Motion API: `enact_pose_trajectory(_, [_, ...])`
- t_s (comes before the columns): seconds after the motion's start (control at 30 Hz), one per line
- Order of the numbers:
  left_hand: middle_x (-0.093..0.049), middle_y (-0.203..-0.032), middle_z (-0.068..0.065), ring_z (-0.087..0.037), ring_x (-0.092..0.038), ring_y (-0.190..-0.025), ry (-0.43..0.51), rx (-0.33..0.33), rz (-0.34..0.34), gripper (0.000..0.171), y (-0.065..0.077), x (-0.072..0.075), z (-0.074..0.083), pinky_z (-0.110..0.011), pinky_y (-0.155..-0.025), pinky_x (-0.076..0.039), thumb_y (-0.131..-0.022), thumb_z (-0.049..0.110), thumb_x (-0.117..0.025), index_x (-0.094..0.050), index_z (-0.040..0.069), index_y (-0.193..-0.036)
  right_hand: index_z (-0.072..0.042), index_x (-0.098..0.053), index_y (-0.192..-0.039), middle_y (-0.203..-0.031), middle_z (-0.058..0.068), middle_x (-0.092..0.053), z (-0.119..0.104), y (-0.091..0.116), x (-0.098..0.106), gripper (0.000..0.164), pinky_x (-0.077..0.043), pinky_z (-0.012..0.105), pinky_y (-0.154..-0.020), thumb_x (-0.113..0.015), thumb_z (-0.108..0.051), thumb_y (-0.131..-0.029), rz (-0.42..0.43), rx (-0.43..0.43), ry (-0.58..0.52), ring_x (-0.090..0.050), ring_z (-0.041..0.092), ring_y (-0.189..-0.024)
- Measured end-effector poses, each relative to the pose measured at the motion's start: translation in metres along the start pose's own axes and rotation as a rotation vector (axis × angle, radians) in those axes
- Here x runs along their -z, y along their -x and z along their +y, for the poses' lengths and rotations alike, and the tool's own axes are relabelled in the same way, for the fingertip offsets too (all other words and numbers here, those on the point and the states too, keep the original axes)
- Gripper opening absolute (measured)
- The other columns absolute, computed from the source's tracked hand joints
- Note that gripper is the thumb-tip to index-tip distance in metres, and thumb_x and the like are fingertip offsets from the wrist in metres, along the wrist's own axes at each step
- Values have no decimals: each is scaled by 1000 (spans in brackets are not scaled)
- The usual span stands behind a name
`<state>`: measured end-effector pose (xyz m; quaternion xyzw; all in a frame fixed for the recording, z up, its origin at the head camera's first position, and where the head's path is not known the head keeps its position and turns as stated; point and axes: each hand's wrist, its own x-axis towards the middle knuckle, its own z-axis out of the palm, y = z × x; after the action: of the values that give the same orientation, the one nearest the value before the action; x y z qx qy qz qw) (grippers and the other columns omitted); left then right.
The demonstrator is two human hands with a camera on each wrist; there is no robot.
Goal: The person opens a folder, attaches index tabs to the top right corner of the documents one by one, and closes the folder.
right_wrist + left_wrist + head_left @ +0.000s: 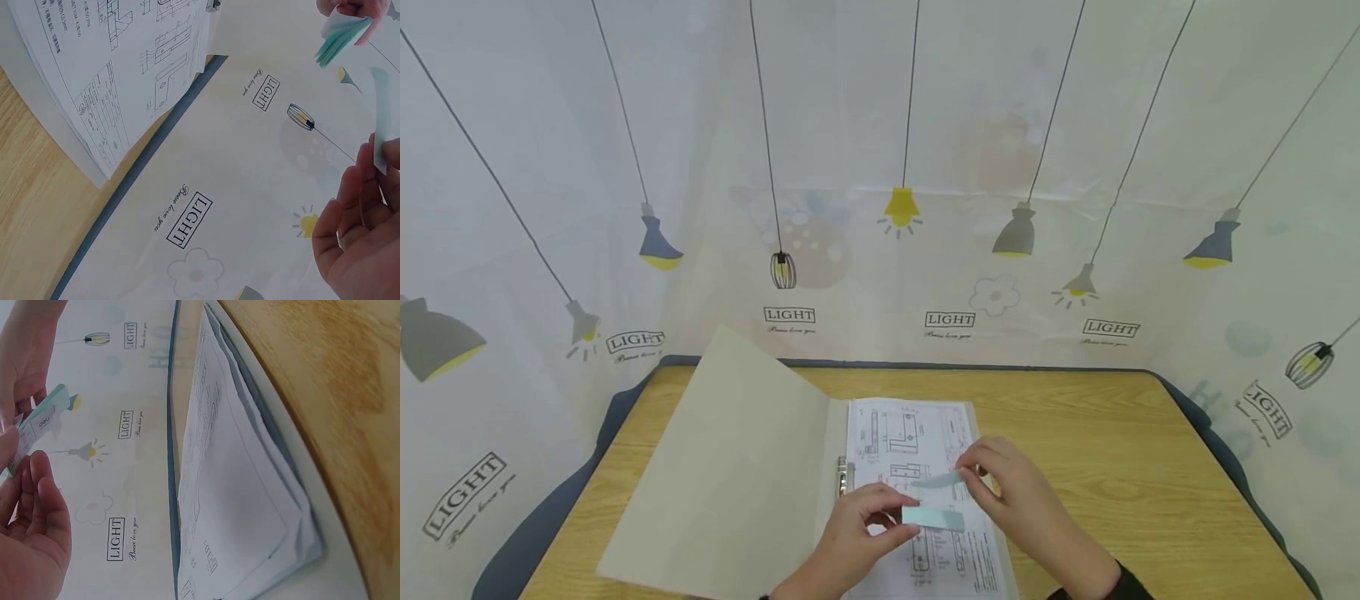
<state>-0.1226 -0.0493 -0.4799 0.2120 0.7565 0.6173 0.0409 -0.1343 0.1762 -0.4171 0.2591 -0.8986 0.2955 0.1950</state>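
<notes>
Two hands over open cream card folder (730, 467) on wooden table (1112, 450). Left hand (857, 533): thumb and fingers pinched on small pale-teal pad of sticky flags (934, 518), pad held just above printed white drawing sheets (910, 433). Right hand (1015, 492): fingertips closed on one thin translucent teal strip (937, 480), just above the pad and apart from it. Metal clip (844, 477) of folder just left of the left-hand grip. Lamp-print white curtain (880, 208) behind, beyond the table edge.

an open folder (737, 467) of drawings (910, 433) lies on the wooden table (1112, 467).
</notes>
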Motion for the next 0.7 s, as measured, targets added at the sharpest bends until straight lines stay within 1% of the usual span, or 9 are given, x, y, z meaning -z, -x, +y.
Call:
enact_pose_trajectory(0.1, [-67,-90,-4,-1,-58,-77,-40,-39,-54,24,4,0,1,-22,-69,-54,-81,24,-74,-72,10,-101,-20,-63,-83,-87,-17,-55,3,1,2,18,-46,20,-68,-71,-4,-81,50,-45,-11,-49,1,-78])
enact_pose_trajectory(0.23, [-66,-83,1,3,-57,-75,-101,-82,-199,24,11,-2,1,-19,-68,-53,-84,27,-72,-71,9,-100,-20,-65,-83,-86,-18,-56,7,2,5,21,-45,19,-67,-72,-2,-78,123,-85,-15,-49,1,-77])
enact_pose_trajectory(0.3, [-65,-81,3,5,-56,-74,-110,-71,-283,24,15,-4,-2,-17,-68,-52,-84,25,-72,-71,6,-100,-21,-65,-83,-86,-18,-56,10,2,5,22,-44,19,-66,-73,-2,-77,148,-97,-14,-49,1,-77])
enact_pose_trajectory(0.37, [-65,-81,0,8,-54,-75,-122,-71,-371,24,17,-7,-6,-14,-69,-50,-85,21,-70,-71,4,-101,-21,-65,-83,-85,-17,-57,11,2,5,22,-44,20,-64,-73,-1,-77,165,-103,-11,-49,2,-76])
enact_pose_trajectory(0.4, [-66,-81,-2,9,-53,-75,-118,-55,-408,22,18,-9,-6,-14,-69,-49,-85,19,-70,-71,2,-100,-20,-65,-83,-84,-17,-57,11,2,5,22,-44,21,-63,-73,-1,-76,171,-105,-11,-49,2,-75])
enact_pose_trajectory(0.47, [-66,-80,-4,10,-52,-74,-124,-42,-462,21,21,-13,-5,-13,-69,-48,-85,16,-68,-71,-1,-98,-19,-64,-83,-83,-16,-57,11,2,5,23,-44,23,-62,-73,0,-75,185,-100,-8,-49,4,-74])
enact_pose_trajectory(0.5, [-66,-81,-5,11,-51,-74,-146,-54,-481,20,22,-15,-5,-12,-69,-47,-86,15,-67,-71,-1,-97,-19,-63,-83,-82,-16,-57,11,2,5,24,-44,24,-61,-74,1,-75,190,-98,-9,-49,4,-73])
enact_pose_trajectory(0.57, [-67,-80,-3,12,-50,-74,-170,-46,-502,19,25,-19,-3,-11,-69,-46,-86,15,-64,-72,-2,-93,-19,-62,-83,-81,-15,-57,12,2,5,26,-44,23,-62,-74,2,-74,199,-92,-10,-50,4,-73])
enact_pose_trajectory(0.7, [-64,-75,5,11,-51,-72,-172,-15,-484,25,33,-25,-7,-13,-67,-46,-86,24,-65,-73,0,-85,-19,-60,-83,-82,-14,-58,13,3,5,27,-46,24,-64,-73,3,-74,191,-110,-5,-52,5,-73])
